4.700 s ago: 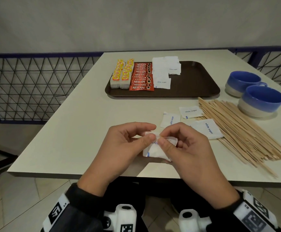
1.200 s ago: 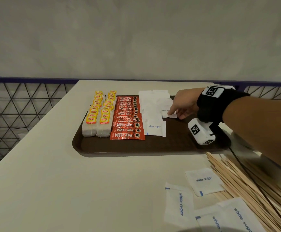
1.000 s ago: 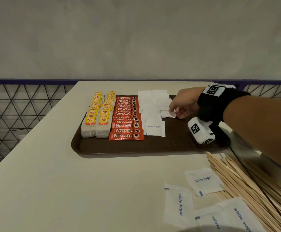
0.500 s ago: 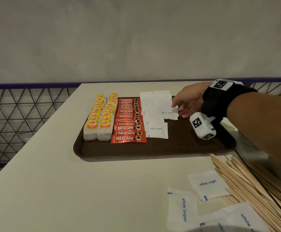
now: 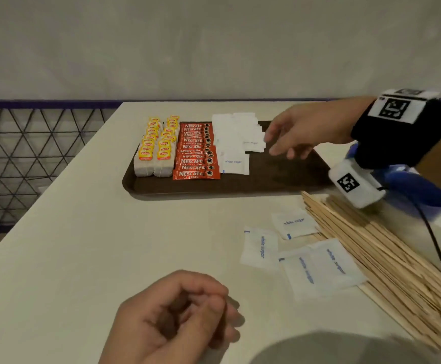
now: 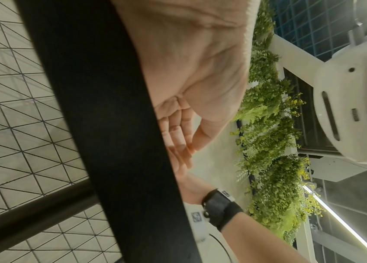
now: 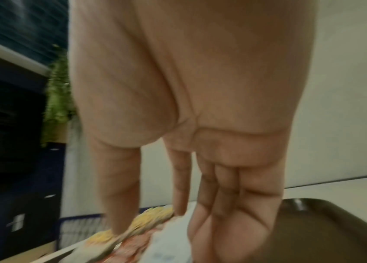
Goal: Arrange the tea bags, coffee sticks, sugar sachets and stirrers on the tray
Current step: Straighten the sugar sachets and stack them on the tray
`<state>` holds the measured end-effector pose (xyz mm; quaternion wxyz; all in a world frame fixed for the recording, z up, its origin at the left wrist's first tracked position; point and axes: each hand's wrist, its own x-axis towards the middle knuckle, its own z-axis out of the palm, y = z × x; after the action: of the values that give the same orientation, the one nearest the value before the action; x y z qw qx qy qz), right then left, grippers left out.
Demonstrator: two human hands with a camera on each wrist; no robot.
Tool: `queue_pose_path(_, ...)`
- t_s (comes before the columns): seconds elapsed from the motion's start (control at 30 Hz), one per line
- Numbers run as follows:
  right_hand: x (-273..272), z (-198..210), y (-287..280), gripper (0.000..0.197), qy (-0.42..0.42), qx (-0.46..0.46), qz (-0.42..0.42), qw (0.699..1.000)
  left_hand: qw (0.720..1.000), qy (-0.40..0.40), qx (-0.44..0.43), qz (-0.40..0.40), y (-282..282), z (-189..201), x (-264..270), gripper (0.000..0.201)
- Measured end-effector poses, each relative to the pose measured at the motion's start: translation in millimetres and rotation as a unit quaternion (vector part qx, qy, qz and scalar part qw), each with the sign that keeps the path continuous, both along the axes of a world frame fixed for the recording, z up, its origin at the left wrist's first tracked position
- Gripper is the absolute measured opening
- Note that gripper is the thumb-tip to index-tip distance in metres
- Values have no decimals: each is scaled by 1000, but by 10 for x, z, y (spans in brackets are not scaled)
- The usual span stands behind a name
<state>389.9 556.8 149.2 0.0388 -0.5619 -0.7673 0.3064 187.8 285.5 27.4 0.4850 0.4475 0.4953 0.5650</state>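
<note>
Just beside R hand (image 5: pixel 297 132) – sugar sachets (image 5: pixel 236 143) on tray (image 5: pixel 280 179)

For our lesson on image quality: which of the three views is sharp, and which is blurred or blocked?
Head view: tea bags and coffee sticks sharp, right hand slightly motion-blurred. Right wrist view: heavily smeared, the tray soft. Left wrist view: sharp, but a black band blocks the middle.

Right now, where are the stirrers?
Head view: the stirrers lie in a loose pile on the table, lower right, just outside the tray, with loose sugar sachets at their left edge.
</note>
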Motion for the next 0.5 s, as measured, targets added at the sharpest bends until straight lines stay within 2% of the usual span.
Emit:
queue_pose_path(0.07,12,-4,-394,53,-103,-42,94,989,998,-52,27,7,-70,-24,1,10)
queue_pose_path(0.13,35,-61,-722,79,-235,-39,178,955,998,-53,28,11,-81,-1,-6,5)
queue_pose_path(0.2,84,-136,-961,96,-312,-26,222,923,999,-32,41,-1,-122,-20,-18,10)
queue_pose_path(0.3,164,-231,-1151,102,-344,-25,222,912,998,25,56,9,-162,39,-24,17)
queue_pose_path(0.4,173,-309,-1213,105,-329,21,209,921,997,48,58,24,-182,73,7,14)
queue_pose_path(0.5,104,-358,-1266,97,-299,43,198,933,996,60,51,33,-188,68,18,14)
